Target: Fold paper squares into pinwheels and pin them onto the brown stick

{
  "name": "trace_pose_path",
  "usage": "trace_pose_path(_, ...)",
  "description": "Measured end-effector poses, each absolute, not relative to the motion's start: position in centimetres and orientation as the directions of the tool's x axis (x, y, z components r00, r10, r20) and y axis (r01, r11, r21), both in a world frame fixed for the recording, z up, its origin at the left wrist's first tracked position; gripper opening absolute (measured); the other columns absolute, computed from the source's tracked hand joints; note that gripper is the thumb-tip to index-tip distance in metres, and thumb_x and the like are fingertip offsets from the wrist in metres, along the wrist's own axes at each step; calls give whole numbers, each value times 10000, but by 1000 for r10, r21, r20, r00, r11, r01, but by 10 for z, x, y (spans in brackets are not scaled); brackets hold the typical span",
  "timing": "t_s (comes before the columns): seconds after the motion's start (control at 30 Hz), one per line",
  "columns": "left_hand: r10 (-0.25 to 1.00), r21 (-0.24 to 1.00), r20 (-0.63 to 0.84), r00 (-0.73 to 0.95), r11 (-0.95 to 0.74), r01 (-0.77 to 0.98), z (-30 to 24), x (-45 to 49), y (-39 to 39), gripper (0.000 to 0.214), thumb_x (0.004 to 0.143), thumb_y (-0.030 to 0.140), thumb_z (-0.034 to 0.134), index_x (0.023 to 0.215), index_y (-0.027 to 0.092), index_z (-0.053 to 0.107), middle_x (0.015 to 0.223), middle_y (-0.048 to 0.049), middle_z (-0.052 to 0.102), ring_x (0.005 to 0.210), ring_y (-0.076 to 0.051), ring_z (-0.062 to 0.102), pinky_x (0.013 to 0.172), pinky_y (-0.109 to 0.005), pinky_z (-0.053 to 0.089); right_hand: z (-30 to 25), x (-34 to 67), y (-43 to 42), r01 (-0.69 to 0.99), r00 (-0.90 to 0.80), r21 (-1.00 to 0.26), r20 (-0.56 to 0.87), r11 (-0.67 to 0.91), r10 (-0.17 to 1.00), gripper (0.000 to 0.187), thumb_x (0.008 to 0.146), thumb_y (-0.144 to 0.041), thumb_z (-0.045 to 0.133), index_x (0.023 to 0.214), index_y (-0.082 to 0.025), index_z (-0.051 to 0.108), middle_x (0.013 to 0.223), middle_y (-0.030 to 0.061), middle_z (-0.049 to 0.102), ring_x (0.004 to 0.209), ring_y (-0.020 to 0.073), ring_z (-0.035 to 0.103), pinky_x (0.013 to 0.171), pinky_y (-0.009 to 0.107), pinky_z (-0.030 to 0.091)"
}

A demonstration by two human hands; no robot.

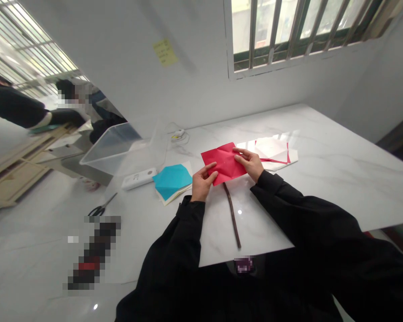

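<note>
A creased sheet of red paper point(225, 162) is held up between my two hands, a little above the table. My left hand point(203, 181) pinches its lower left edge between thumb and fingers. On the right edge, my right hand point(250, 163) grips it the same way. Below the paper a thin brown stick point(233, 219) lies on the tabletop, its upper end hidden by the sheet. Blue paper point(173, 180) rests on lighter sheets to the left of my left hand. Beyond my right hand lie white and red papers point(273, 151).
Scissors point(101, 206) lie on the white marbled table point(336, 156) at the left. Nearby are a white oblong device point(139, 179) and a clear plastic bin point(112, 147). A small cable point(179, 134) sits by the wall, below a yellow note point(165, 52). Other people point(16, 105) are at the far left.
</note>
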State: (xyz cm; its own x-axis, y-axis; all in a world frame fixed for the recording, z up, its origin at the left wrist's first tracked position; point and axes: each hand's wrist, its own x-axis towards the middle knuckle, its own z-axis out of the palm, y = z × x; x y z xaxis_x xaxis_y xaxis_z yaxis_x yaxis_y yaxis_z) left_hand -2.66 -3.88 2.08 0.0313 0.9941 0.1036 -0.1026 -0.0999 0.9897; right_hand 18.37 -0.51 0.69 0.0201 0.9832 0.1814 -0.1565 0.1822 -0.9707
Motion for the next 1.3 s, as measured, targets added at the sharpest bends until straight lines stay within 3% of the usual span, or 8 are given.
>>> trace_pose_path(0.3,989,967,92,-113,-116,-227,11,-36,-27,658,627,336,917,1228,176,703,1078,-98,775,1000,-219,730,930,-359,579,3,179,-5,-189,28,-968,161,163,987,612,780,-548,761,1262,-173,719,1092,91,792,989,249,745,908,401,626)
trace_pose_path(0.43,997,919,33,-76,-60,-389,24,-37,-34,895,678,263,886,1483,254,495,1054,-52,782,1011,-223,744,977,-385,568,2,175,-8,-285,-65,-955,107,84,992,932,752,-552,800,1548,-200,466,952,28,808,846,226,754,809,399,648)
trace_pose_path(0.63,974,823,-145,175,217,-525,35,-29,-46,558,842,288,750,1354,114,612,1272,-165,724,1253,-327,659,1136,-487,484,-4,170,-11,-382,-233,-923,46,-48,971,1097,714,-490,868,1625,-230,316,823,-19,797,705,192,729,665,316,618)
trace_pose_path(0.77,989,839,-147,7,129,-529,51,-50,-52,448,922,333,657,1321,131,651,1298,-162,713,1298,-322,630,1162,-525,457,-1,171,-14,-400,-227,-910,-17,-110,974,962,761,-463,844,1583,-247,393,947,34,801,799,194,747,616,265,593)
trace_pose_path(0.9,846,924,341,-410,-381,-17,104,-110,-63,471,963,391,604,1405,229,613,1445,-84,632,1411,-264,532,1229,-460,375,3,170,-17,-431,-225,-893,-35,-131,974,844,791,-425,830,1515,-208,456,1007,100,796,823,186,740,692,285,610)
trace_pose_path(1.0,712,655,683,-166,-495,572,126,-152,-64,523,996,370,544,1509,271,522,1622,-44,440,1542,-241,336,1301,-434,207,3,168,-17,-435,-235,-890,-34,-136,971,742,802,-410,820,1442,-189,519,959,96,792,762,160,714,700,280,600)
trace_pose_path(1.13,863,341,473,179,-367,866,80,-171,-56,524,1034,428,413,1530,281,496,1666,-55,356,1570,-287,264,1288,-552,177,-1,170,-14,-414,-259,-900,-24,-133,966,665,812,-412,805,1391,-197,558,943,78,783,734,141,691,692,272,581)
trace_pose_path(1.3,986,125,42,164,-168,978,8,-162,-58,717,975,630,467,1605,307,351,1697,-56,262,1582,-379,178,1252,-650,150,-10,166,-17,-302,-274,-952,37,-50,961,578,836,-461,755,1321,-185,605,884,64,768,686,146,660,667,299,563)
